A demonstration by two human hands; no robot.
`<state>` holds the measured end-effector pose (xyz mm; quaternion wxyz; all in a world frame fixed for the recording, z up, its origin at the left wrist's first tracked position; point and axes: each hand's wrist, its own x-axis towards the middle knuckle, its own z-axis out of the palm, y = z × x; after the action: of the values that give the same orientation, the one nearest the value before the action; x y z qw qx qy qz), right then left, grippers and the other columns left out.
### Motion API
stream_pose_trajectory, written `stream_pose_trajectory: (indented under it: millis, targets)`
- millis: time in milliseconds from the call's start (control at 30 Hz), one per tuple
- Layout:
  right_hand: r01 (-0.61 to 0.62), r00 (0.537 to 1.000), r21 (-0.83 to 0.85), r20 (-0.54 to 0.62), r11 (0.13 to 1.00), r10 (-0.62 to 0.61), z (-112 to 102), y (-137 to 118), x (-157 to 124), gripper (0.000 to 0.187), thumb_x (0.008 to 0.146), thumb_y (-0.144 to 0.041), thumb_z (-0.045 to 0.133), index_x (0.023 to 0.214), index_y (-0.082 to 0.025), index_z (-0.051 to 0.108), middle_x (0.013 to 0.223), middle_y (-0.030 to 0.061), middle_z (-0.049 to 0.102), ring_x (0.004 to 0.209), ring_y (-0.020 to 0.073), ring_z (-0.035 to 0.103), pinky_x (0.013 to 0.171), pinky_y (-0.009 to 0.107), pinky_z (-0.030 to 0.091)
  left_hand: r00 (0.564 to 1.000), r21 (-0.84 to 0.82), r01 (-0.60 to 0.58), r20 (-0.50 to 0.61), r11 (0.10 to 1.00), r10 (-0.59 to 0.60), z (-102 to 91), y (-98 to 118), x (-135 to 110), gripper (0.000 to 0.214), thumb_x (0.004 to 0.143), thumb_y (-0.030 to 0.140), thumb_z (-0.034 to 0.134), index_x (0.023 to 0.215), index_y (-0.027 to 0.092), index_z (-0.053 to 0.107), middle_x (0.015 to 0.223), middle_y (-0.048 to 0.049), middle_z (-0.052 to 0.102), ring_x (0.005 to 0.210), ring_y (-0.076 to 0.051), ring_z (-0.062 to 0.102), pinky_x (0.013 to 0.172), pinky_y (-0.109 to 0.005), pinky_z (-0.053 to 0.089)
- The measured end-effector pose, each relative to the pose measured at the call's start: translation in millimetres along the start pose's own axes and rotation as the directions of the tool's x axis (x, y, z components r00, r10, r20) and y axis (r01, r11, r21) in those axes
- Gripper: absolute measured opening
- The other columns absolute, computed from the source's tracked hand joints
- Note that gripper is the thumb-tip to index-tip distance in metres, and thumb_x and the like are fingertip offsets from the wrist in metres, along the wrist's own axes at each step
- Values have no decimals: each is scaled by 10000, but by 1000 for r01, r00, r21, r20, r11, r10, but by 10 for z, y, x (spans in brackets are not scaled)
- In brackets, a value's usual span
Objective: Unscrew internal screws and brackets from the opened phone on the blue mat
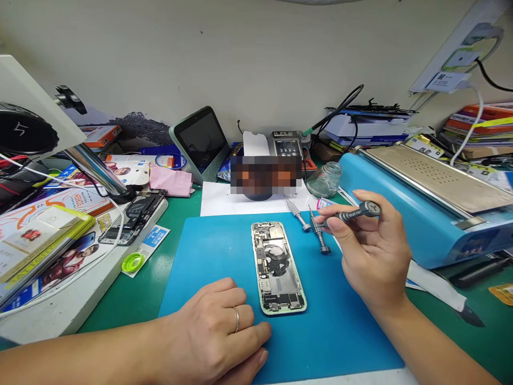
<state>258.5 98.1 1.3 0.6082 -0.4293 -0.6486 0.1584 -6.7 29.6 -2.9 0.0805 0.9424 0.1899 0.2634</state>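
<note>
My right hand [372,251] is closed around a dark precision screwdriver [358,212], raised above the right side of the blue mat [216,251]. Its cap end points right; its tip is hidden by my fingers. My left hand [224,331], with a ring on one finger, rests on the mat with loosely bent fingers and no visible object in it. Just beyond its fingertips lies an opened smartphone [278,267], its inner boards and metal plate exposed. Two more screwdrivers, one silver [297,213] and one dark grey [319,232], lie between the phone and my right hand.
A blue machine with a metal plate [433,171] stands at right, a glass jar [325,179] beside it. Another opened phone [134,216] and a green cap [132,262] are at left. A stand's metal post [96,168] rises there. A tablet-like screen [200,136] stands behind.
</note>
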Motion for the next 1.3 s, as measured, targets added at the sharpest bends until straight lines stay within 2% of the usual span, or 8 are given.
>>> stream_pose_trajectory:
  millis: [167, 367, 667, 867, 1100, 1233, 1300]
  targets:
    - [4, 1000, 0, 13, 1000, -4, -2, -2, -1, 466, 963, -238, 732, 1382, -367, 575, 1042, -16, 799, 859, 206, 782, 690, 345, 663, 1000, 27, 6, 23, 1000, -7, 6, -5, -15, 150, 1035, 219, 554, 1098, 138, 663, 684, -14, 576, 604, -190, 477, 567, -368, 301]
    - [10, 1000, -22, 26, 1000, -10, -14, 27, -13, 498, 965, -232, 735, 1410, -376, 565, 1059, -27, 798, 873, 186, 785, 704, 311, 653, 996, 17, 38, 83, 999, -39, 46, -13, -30, 260, 1061, 256, 519, 1221, 109, 662, 744, -30, 613, 653, -208, 499, 592, -383, 300]
    - [4, 999, -43, 42, 999, -2, -8, 29, -16, 503, 964, -266, 737, 1422, -374, 558, 1057, -22, 801, 862, 203, 788, 685, 339, 649, 995, 31, 41, 90, 999, -44, 64, -16, -59, 251, 1060, 243, 520, 1203, 106, 673, 731, -30, 620, 651, -209, 510, 587, -385, 307]
    - [15, 991, -58, 134, 998, -7, -13, 39, -21, 502, 977, -257, 715, 1437, -364, 544, 1067, -16, 801, 902, 201, 791, 766, 345, 666, 995, 52, 43, 86, 998, -47, 74, -8, -61, 243, 1061, 244, 521, 1182, 105, 679, 712, -28, 616, 629, -204, 498, 580, -380, 283]
    - [-26, 974, -66, 222, 998, 40, 10, 20, -31, 422, 989, -270, 697, 1382, -317, 550, 1138, 20, 808, 939, 204, 805, 815, 347, 674, 996, 51, 50, 65, 997, -53, 71, -1, -57, 252, 1072, 254, 498, 1142, 108, 691, 682, -25, 606, 608, -204, 489, 578, -378, 271]
    - [-10, 968, -105, 249, 994, 36, 15, 1, -12, 203, 1006, -281, 669, 1208, -299, 665, 1170, 24, 804, 1008, 213, 795, 868, 359, 673, 996, 39, 54, 66, 998, -56, 68, -6, -52, 256, 1069, 251, 493, 1145, 105, 689, 671, -22, 599, 595, -203, 487, 568, -378, 274]
    - [27, 965, -138, 262, 990, 10, 10, -9, 0, 158, 1012, -270, 655, 1162, -293, 699, 1168, 28, 808, 1048, 224, 788, 894, 372, 674, 996, 40, 48, 67, 998, -51, 66, -9, -51, 249, 1067, 250, 497, 1143, 104, 684, 667, -20, 597, 587, -199, 492, 568, -373, 285]
